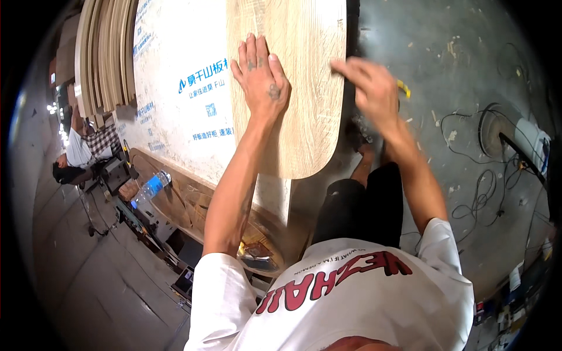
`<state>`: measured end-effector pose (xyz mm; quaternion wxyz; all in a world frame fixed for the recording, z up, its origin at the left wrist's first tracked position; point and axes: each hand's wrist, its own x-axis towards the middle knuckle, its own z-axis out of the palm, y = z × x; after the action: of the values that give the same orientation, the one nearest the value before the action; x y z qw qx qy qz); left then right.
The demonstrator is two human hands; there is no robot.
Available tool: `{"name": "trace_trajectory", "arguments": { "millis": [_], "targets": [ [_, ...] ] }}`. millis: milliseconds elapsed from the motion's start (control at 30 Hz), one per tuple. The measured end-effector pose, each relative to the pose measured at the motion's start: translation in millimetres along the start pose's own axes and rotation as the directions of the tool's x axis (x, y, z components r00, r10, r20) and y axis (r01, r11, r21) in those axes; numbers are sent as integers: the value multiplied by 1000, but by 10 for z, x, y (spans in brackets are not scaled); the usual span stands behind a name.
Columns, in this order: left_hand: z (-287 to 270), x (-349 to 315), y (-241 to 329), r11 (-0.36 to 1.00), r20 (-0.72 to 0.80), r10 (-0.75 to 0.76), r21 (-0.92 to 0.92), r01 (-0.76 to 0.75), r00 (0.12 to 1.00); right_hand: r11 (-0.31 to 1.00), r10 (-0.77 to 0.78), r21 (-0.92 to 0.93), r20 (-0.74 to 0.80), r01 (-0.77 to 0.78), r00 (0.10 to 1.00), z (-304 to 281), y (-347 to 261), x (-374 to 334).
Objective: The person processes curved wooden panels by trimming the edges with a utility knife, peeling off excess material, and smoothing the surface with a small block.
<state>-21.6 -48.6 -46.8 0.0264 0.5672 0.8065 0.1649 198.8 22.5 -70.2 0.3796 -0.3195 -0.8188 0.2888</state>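
Observation:
A light wood-grain panel (307, 126) with rounded near corners lies on a white board with blue print (175, 52). My left hand (263, 82) rests flat on the panel's top, its fingers stretched out. At the panel's right edge is my right hand (376, 96), slightly smeared by motion. Its fingers are pinched together, and a small dark shape shows at their tips, touching or just over the edge. What that dark thing is, I cannot make out.
Several curved wooden strips (105, 52) stand stacked at the far left. Below the board, a brown wooden shelf (187, 205) carries a plastic water bottle (152, 187). Another person (88, 146) is low at the left. Loose cables (477, 196) and a round-based stand (497, 131) are on the right floor.

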Motion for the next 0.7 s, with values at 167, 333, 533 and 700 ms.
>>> {"name": "trace_trajectory", "arguments": {
  "millis": [167, 333, 533, 700],
  "targets": [
    [-5, 9, 47, 1000, -28, 16, -24, -17, 999, 984, 158, -33, 605, -174, 781, -93, -1217, -1429],
    [-72, -184, 100, 998, 12, -8, 68, 7, 1000, 852, 25, 431, 534, -297, 845, 85, -1766, -2673],
    [-403, -1651, 611, 940, 248, 340, -48, -339, 907, 771, 619, 17, 216, -636, 755, -1000, -1193, -1939],
    [-627, -2049, 540, 887, 302, 433, 23, -461, 849, 299, 934, 442, 47, -846, 355, -1677, -827, -2428]
  ]
}}
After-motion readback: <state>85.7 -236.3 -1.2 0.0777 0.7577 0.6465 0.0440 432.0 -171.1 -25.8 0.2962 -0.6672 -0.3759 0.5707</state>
